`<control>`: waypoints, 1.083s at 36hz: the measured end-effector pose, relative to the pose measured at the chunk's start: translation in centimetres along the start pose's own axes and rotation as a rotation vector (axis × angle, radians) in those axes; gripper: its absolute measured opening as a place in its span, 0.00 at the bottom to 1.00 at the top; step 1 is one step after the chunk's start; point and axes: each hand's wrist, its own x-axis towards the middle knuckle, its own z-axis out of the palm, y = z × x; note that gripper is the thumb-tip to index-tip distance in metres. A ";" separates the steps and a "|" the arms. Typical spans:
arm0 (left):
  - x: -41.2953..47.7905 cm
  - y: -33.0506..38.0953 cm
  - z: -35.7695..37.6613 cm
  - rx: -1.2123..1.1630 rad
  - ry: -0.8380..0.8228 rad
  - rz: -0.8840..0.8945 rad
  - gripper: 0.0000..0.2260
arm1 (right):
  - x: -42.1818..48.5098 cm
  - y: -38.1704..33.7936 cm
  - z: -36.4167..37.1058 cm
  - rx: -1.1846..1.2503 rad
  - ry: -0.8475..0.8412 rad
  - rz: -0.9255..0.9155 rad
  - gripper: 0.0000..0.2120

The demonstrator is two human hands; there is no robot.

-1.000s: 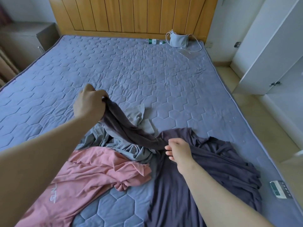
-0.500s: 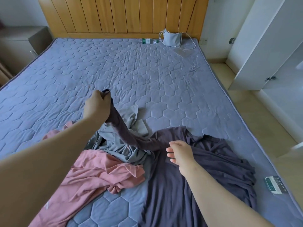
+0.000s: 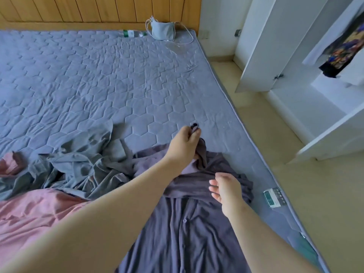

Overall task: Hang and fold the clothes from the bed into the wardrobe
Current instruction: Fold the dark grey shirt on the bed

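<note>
Head view shows our left hand [image 3: 184, 142] pinching a sleeve of the purple shirt [image 3: 185, 229] lying on the bed [image 3: 118, 85]; our right hand [image 3: 226, 188] hovers relaxed over its collar. We should lay the sleeve flat across before folding.

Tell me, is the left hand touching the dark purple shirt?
Touching. The head view shows the left hand with its fingers pinching a fold of the dark purple shirt and lifting that fold above the bed.

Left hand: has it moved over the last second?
Yes. The left hand, gripping the purple shirt, swung right, from above the grey garment toward the mattress's right edge.
</note>
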 end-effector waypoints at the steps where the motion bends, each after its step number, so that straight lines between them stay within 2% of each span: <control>1: -0.1 -0.5 1.8 -0.029 -0.106 -0.061 0.10 | 0.7 0.1 -1.2 0.005 0.019 0.017 0.10; 2: -0.2 -1.2 3.5 -0.033 -0.236 -0.144 0.09 | 1.4 0.3 -2.4 0.019 0.030 0.030 0.10; 4: -0.5 -3.2 6.2 0.135 -0.477 -0.273 0.08 | 2.6 0.9 -4.6 0.062 0.044 0.044 0.13; 5: -0.5 -4.4 7.2 0.258 -0.561 -0.300 0.08 | 3.2 1.3 -5.6 0.075 0.064 0.054 0.14; 7: -0.6 -6.7 8.3 0.427 -0.627 -0.325 0.07 | 4.1 2.3 -7.3 0.059 0.130 0.070 0.12; 9: -0.7 -9.0 8.6 0.472 -0.608 -0.350 0.08 | 4.8 3.2 -8.4 0.042 0.155 0.077 0.09; 13: -1.1 -12.6 8.1 0.542 -0.452 -0.375 0.04 | 5.8 5.3 -8.9 -0.009 0.146 0.074 0.08; 16: -1.9 -14.6 7.3 0.618 -0.373 -0.377 0.06 | 6.0 7.1 -8.6 -0.083 0.102 0.066 0.05; 20: -3.8 -16.8 6.4 0.736 -0.329 -0.351 0.09 | 5.5 10.0 -7.7 -0.297 0.008 0.062 0.12; 26: -9.1 -20.4 5.1 0.852 -0.405 -0.306 0.11 | 1.2 13.9 -7.6 -0.667 -0.139 0.029 0.11; 35: -18.6 -25.7 3.2 0.953 -0.610 -0.276 0.15 | -5.8 22.4 -8.6 -1.058 -0.413 -0.021 0.11; 37: -20.4 -27.1 2.7 0.997 -0.649 -0.206 0.19 | -6.7 24.1 -8.7 -1.147 -0.487 -0.002 0.13; 39: -21.9 -28.4 2.3 1.059 -0.700 -0.108 0.25 | -7.4 25.5 -8.5 -1.267 -0.547 0.012 0.23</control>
